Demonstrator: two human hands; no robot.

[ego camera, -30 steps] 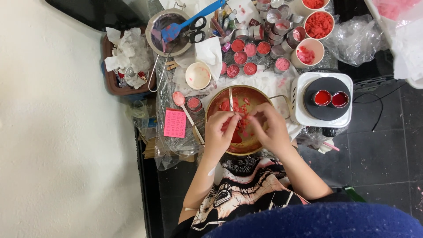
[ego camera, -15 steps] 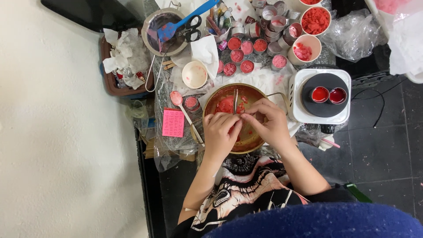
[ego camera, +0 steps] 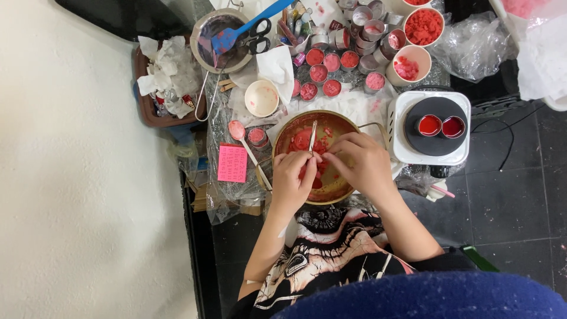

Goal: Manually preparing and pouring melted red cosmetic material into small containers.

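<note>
Both my hands are over a round brass-coloured pot (ego camera: 342, 123) that holds red wax pieces (ego camera: 302, 142). My left hand (ego camera: 293, 182) and my right hand (ego camera: 361, 166) meet fingertip to fingertip above the middle of the pot. A thin pale stick (ego camera: 313, 136) rises from the point where the fingers meet, and both hands pinch its lower end. The stick's tip leans toward the far rim. The hands hide whatever lies under them in the pot.
A white hot plate (ego camera: 401, 153) with two small tins of red liquid (ego camera: 440, 126) stands right of the pot. Behind are several small tins (ego camera: 331, 65), bowls of red chunks (ego camera: 423, 26), a cream cup (ego camera: 261, 98), a spoon (ego camera: 239, 133), a pink note pad (ego camera: 232, 163), scissors (ego camera: 258, 35) and a brown tray (ego camera: 147, 112).
The stick has swung from leaning slightly left to nearly upright. My fingertips have drawn closer together at its base, and both hands stay over the pot.
</note>
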